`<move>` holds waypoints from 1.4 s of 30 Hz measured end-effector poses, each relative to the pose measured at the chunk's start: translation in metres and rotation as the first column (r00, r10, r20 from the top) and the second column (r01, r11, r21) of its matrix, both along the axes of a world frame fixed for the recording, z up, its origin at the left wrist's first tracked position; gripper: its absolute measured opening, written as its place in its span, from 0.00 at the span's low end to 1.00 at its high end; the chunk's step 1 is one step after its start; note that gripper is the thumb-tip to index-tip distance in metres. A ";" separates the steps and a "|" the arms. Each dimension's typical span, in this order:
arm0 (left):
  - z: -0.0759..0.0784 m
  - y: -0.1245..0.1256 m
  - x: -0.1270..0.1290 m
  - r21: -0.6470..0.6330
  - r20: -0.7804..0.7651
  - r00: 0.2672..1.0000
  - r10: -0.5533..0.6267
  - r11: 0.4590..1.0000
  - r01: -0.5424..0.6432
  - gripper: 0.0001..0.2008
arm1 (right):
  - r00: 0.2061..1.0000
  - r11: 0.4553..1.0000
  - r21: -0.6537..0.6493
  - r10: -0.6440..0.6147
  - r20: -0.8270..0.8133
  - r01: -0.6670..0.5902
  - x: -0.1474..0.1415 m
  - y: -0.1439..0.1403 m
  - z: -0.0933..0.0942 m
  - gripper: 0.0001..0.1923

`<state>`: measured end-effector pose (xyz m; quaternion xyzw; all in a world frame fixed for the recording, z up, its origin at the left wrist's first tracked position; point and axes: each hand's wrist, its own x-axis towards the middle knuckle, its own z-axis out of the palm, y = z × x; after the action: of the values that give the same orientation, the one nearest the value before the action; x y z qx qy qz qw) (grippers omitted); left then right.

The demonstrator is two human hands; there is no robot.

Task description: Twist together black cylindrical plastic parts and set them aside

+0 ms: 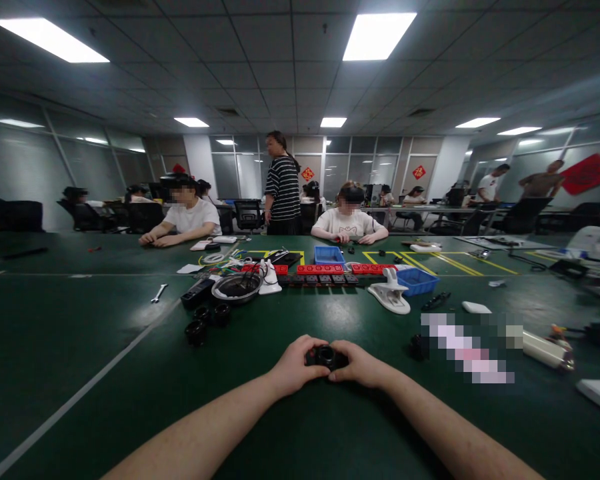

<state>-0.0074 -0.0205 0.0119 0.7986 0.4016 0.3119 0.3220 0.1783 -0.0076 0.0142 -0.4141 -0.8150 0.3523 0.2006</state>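
Near the middle of the green table, my left hand [295,368] and my right hand [363,365] grip a small black part with a round ring-shaped opening [326,355] between them. The fingers of my left hand curl round its left side. On the right side, my right thumb and fingers close on it, and both thumbs almost meet in front. Its lower part is largely hidden by the hands. To the left lie several similar black round parts [196,332]. Another dark piece [419,347] sits right of my right hand.
Beyond my hands are red power strips [320,269], a blue bin [417,281], a white clip base [391,291], a round metal-rimmed dish [237,288] and a wrench [159,293]. A cream cylinder [543,350] lies at right. Two people sit across the table.
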 end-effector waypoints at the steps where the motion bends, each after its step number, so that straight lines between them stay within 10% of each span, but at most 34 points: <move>1: 0.000 -0.001 0.001 0.000 0.001 1.000 0.014 1.000 -0.014 0.20 | 1.000 1.000 0.012 -0.022 0.016 0.022 -0.001 0.000 -0.001 0.16; 13: -0.008 -0.004 0.011 -0.028 0.044 0.973 0.227 0.974 -0.226 0.18 | 0.861 0.849 0.496 -0.383 0.335 0.184 -0.023 -0.016 -0.010 0.17; 24: 0.002 -0.002 0.000 -0.017 0.020 0.999 -0.027 0.999 0.027 0.20 | 0.989 0.981 0.168 0.071 0.127 -0.092 0.003 0.001 0.002 0.19; 42: -0.003 0.002 0.000 -0.019 0.028 1.000 -0.007 1.000 0.007 0.20 | 0.996 0.994 0.076 0.075 0.058 -0.079 0.005 0.001 0.005 0.16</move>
<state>-0.0070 -0.0186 0.0087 0.7926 0.3971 0.3180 0.3360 0.1831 -0.0064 0.0189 -0.3837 -0.8487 0.3161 0.1806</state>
